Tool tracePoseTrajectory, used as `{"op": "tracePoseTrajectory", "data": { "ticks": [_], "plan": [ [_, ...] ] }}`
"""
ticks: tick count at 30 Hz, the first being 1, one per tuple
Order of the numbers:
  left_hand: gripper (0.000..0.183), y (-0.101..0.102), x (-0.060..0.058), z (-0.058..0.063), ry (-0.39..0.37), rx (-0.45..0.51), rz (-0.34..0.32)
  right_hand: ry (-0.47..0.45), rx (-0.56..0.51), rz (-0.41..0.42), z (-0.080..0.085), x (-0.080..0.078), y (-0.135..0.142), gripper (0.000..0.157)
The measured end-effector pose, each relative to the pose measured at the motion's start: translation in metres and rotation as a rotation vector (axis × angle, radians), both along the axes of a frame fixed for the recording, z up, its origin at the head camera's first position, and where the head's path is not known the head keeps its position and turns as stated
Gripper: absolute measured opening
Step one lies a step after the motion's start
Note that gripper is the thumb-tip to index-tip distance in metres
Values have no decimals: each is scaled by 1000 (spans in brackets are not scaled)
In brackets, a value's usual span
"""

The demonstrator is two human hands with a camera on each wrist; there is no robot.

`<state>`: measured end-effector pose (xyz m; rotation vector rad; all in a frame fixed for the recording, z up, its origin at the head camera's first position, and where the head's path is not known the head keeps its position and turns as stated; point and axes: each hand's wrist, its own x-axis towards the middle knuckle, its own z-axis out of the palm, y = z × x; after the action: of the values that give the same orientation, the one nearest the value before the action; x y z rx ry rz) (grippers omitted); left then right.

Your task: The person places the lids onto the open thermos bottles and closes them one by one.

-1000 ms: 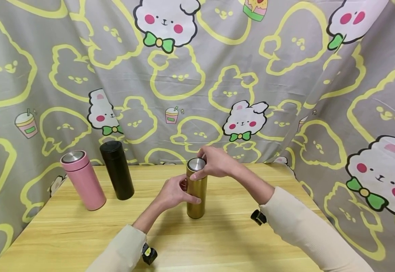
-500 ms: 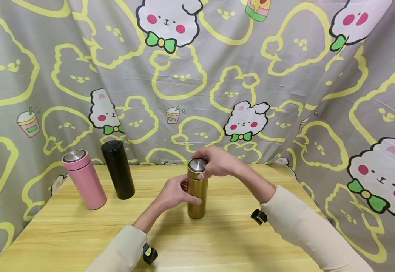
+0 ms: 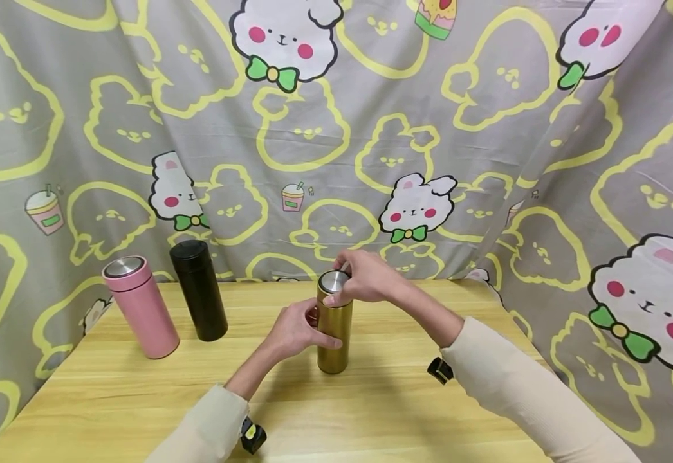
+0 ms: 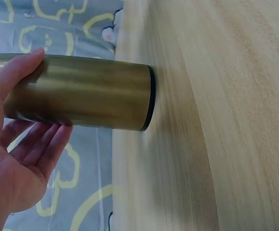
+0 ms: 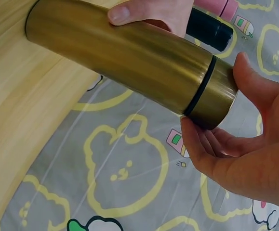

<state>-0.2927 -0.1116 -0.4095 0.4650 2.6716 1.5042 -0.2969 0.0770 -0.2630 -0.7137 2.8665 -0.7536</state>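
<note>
A gold thermos flask [image 3: 334,344] stands upright on the wooden table. My left hand [image 3: 295,329] holds its body, with the thumb across the front and the fingers behind; the left wrist view shows the flask's dark base rim resting on the wood. At the top, my right hand [image 3: 369,276] grips the lid [image 3: 333,281], which has a silver disc on it. In the right wrist view the lid [image 5: 216,94] sits on the body above a black ring, pinched between thumb and fingers.
To the left stand a pink thermos flask [image 3: 142,308] with a silver-topped lid and a black thermos flask [image 3: 200,292]. A patterned curtain [image 3: 313,161] hangs behind the table [image 3: 394,411] and along its sides. Each wrist carries a small black camera.
My right hand's thumb and fingers shifted round the lid, then came back to about where they were one second ago. The left hand and the flask have stayed in place.
</note>
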Motion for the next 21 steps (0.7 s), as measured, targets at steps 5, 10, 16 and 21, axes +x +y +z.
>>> {"op": "tracePoseTrajectory", "data": {
  "ticks": [5,10,16,21],
  "plan": [
    [70,0,0,1,-3,0,-10,-35,9,24,3,3,2,63],
    [68,-1,-1,1,-7,-3,-21,-154,-27,95,12,4,2,76],
    [67,-1,-1,1,-7,-12,-23,-122,19,172,14,2,2,66],
    [68,-1,-1,2,-3,-18,-15,-81,15,162,11,2,3,61]
  ]
}}
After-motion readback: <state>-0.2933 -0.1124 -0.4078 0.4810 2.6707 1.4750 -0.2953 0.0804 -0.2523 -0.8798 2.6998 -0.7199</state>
